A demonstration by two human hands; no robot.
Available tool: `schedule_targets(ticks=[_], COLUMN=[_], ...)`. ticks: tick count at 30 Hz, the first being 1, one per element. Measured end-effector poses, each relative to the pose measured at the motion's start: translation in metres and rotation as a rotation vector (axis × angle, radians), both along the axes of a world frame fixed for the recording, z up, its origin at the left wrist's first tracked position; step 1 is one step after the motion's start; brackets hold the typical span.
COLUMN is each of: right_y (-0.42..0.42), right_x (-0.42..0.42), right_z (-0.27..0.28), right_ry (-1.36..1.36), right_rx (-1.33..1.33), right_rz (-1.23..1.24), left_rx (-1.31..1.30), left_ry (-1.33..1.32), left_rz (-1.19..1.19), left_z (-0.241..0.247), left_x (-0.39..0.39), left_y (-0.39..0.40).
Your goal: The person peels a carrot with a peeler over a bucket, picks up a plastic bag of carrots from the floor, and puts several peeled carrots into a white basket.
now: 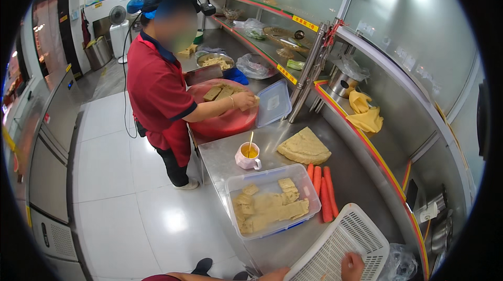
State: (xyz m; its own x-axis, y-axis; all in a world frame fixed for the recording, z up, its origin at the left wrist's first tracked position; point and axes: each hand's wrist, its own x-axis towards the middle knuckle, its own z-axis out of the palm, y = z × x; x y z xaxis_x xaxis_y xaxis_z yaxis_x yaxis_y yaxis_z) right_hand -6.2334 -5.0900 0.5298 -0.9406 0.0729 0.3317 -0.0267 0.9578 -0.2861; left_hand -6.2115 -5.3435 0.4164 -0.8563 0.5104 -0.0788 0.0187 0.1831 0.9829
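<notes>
My left hand [277, 274] is at the bottom edge of the picture, against the near left rim of a white slotted plastic basket [365, 229]; its fingers are mostly hidden. Over the basket's inside is my right hand [352, 266], fingers curled; whether it holds something cannot be made out. Beyond the basket lie several orange carrots [324, 198]. To their left stands a clear plastic box [232, 186] of cut tan, spongy slabs [289, 211]. A large wedge of similar tan food [304, 146] rests on the steel table [224, 155] behind the carrots.
A pink mug [244, 161] with a spoon stands near the table's left edge. A co-worker [161, 80] reaches over a red round tub [220, 127] with tan pieces. A translucent lid [274, 102] leans beside it. Shelves [369, 145] run along the right; a plastic bag [399, 263] lies beside the basket.
</notes>
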Motion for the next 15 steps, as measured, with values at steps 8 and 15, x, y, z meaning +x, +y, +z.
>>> schedule_targets(ticks=[8,15], right_y=[0.060,-0.058], right_x=[0.316,0.396], right_z=[-0.060,-0.070], right_ry=[0.272,0.158], right_rx=[-0.329,-0.313], right_rz=[-0.717,-1.014], left_rx=[0.039,0.007], left_ry=[-0.170,-0.046], left_rz=[-0.117,-0.090], left_z=[-0.006,0.012], left_x=[-0.004,0.024], left_y=[0.000,-0.028])
